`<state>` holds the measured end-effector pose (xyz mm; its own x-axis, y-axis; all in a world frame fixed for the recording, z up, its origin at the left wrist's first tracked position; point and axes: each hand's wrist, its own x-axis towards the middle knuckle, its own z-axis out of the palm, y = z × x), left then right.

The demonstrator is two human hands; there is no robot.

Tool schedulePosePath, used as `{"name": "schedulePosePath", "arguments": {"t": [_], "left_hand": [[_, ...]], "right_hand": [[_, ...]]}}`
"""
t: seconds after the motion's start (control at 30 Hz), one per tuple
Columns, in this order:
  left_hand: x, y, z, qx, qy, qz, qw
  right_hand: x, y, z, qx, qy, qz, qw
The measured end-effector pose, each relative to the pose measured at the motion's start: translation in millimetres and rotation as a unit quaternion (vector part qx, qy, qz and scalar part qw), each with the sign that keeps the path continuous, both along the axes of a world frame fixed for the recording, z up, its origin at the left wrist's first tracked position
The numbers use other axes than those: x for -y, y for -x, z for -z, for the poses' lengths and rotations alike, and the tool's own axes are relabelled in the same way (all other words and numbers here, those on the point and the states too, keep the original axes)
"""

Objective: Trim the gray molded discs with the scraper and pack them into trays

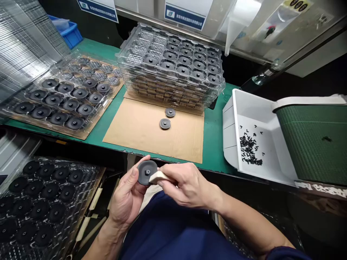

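Observation:
My left hand (126, 196) holds a round black disc (146, 172) upright by its rim, with a small central stud facing me. My right hand (187, 184) pinches a cream-coloured flat block (158, 177) between thumb and fingers. The block presses against the disc's lower right edge. Two similar black discs (170, 112) (165, 124) lie on a brown cardboard sheet (151, 137) beyond my hands, out of reach of my fingers.
A tall stack of clear plastic trays (170, 65) stands on the green bench (217, 144). Clear trays of black discs lie to the left (62, 101) and lower left (46, 202). A white bin (257, 144) holds black scraps, beside a green belt (314, 141).

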<state>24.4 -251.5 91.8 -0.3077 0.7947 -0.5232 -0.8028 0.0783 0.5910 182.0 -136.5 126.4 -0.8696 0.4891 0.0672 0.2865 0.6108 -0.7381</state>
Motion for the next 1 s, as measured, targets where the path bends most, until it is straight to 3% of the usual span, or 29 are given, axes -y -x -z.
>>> {"name": "schedulePosePath", "arguments": {"t": [0.13,0.27,0.4,0.57,0.7,1.0], "left_hand": [[-0.6,-0.5,1.2,-0.007,-0.007,0.025,1.0],[-2.1,-1.0,1.4,-0.013,-0.003,0.015,1.0],[-3.0,0.2,1.6,-0.023,-0.006,0.03,0.999],[-3.3,2.6,3.0,-0.034,0.0,0.011,0.999],[-4.0,2.7,1.5,-0.034,-0.018,0.051,0.998],[1.4,-0.9,5.8,-0.023,-0.047,0.096,0.994]], "right_hand": [[-3.9,-0.4,-2.5,0.032,-0.045,0.04,0.998],[-4.8,0.3,-2.7,0.047,-0.032,0.004,0.998],[-4.1,1.7,-1.6,0.052,-0.072,0.038,0.995],[-1.8,1.1,-1.2,0.053,-0.051,0.021,0.997],[-3.3,3.4,3.1,0.043,-0.095,0.049,0.993],[-2.7,2.8,-1.1,0.018,-0.116,0.022,0.993]]}}
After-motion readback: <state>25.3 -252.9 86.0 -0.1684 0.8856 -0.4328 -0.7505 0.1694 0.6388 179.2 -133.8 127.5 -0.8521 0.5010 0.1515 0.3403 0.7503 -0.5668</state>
